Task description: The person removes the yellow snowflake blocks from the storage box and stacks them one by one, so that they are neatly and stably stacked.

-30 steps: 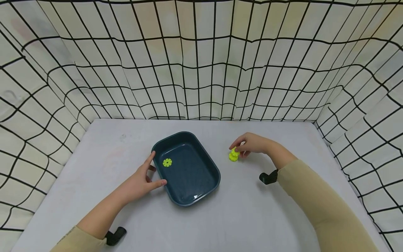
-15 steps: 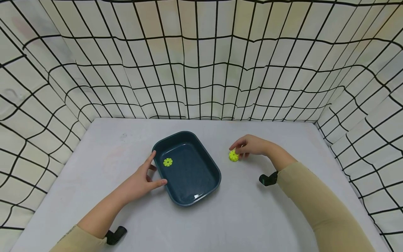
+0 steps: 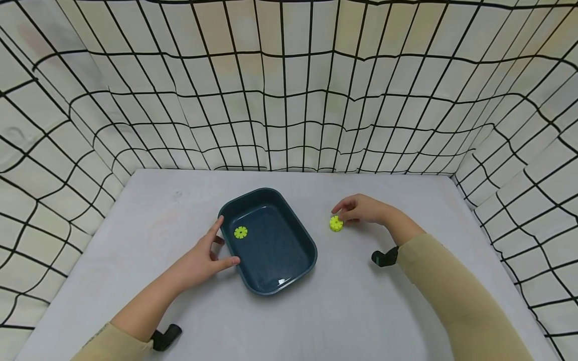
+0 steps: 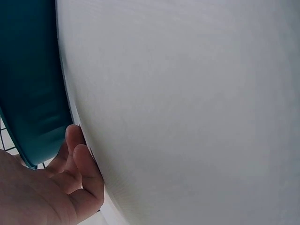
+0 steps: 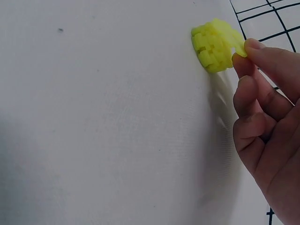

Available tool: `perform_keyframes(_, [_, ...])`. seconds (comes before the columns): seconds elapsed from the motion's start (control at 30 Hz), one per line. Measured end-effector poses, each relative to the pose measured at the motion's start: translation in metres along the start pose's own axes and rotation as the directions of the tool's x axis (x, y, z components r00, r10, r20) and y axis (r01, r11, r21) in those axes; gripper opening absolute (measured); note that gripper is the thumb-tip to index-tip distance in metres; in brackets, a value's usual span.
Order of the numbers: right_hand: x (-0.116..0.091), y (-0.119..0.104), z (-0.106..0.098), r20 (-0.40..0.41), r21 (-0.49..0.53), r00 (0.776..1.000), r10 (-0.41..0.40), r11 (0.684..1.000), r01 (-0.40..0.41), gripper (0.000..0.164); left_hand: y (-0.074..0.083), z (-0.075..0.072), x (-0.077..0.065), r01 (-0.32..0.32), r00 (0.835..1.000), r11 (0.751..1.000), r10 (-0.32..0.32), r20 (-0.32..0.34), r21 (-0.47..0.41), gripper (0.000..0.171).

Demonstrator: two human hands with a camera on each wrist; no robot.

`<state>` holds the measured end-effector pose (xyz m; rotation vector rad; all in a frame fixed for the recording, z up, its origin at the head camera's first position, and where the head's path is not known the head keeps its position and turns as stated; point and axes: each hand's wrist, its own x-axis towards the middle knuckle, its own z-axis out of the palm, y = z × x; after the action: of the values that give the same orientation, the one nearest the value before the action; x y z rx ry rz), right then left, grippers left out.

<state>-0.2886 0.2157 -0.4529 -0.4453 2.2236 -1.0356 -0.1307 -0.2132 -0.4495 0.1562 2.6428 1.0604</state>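
Note:
My left hand rests against the left side of a dark blue rectangular tray, index finger and thumb spread apart and touching its rim. In the left wrist view its other fingers are bent beside the tray's wall, near the tabletop. A single yellow-green flower-shaped disc lies flat inside the tray, toward the left. To the right of the tray, my right hand pinches the edge of the top disc on a small stack of yellow flower-shaped discs. Several layers show in the stack's side; their number is unclear.
A white tabletop lies under everything. Walls of black netting over white sheeting rise at the back and both sides. Black wrist-worn devices show at the left sleeve and the right sleeve.
One second ago a yellow piece stood raised above the others under my right fingers; now it lies level on the stack. My right hand has lowered slightly. The left hand and tray stay put.

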Motion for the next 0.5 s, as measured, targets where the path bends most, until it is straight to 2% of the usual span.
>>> perform_keyframes(0.5, [0.0005,0.0056,0.002,-0.022,-0.008,1.0,-0.005,1.0,0.005,0.028,0.0003,-0.0002,0.0002,0.005,1.0,1.0,-0.005,0.002,0.002,0.116])
